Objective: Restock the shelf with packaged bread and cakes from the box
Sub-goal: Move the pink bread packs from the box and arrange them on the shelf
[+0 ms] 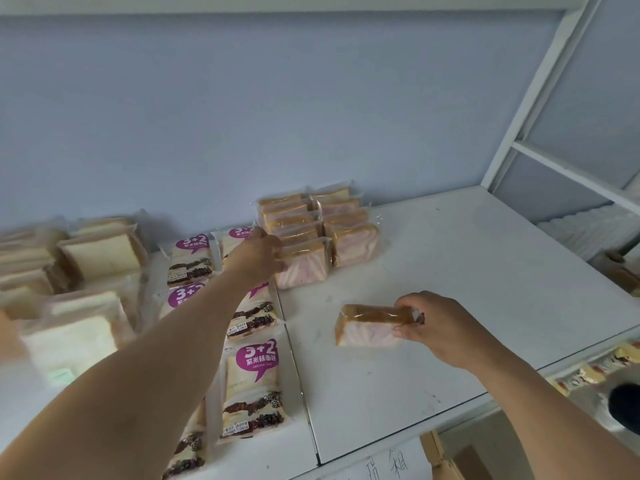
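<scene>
Shelf: a white shelf [450, 271] with a seam down its middle, set against a pale blue wall [277, 116]; a white frame [540, 109] rises at its right end.
Left hand: the left hand [258, 254] reaches out to the back of the shelf, fingers curled on the left edge of the front pack [304, 268] of the swirl row; how firmly it grips I cannot tell.
Right hand: the right hand [446, 329] pinches the right end of a single swirl cake [370, 325], thumb on top, fingers underneath.
Swirl cake: wrapped in clear film, brown crust up, pink-and-white marbling facing the camera; it sits low over the bare front right part of the shelf, well apart from the rows.
Swirl rows: two rows [318, 230] of the same cakes stand on edge, side by side, running back to the wall.
Purple packs: packs [251, 386] printed "3+2" lie flat in two columns left of the seam, partly under the left forearm.
Toast: plain white sliced bread [100, 251] in clear bags is piled at the far left, blurred.
Lower tier: more packaged cakes [595, 368] show below the shelf's right edge.
Box: a cardboard box [446, 455] shows under the shelf's front edge, mostly hidden.
</scene>
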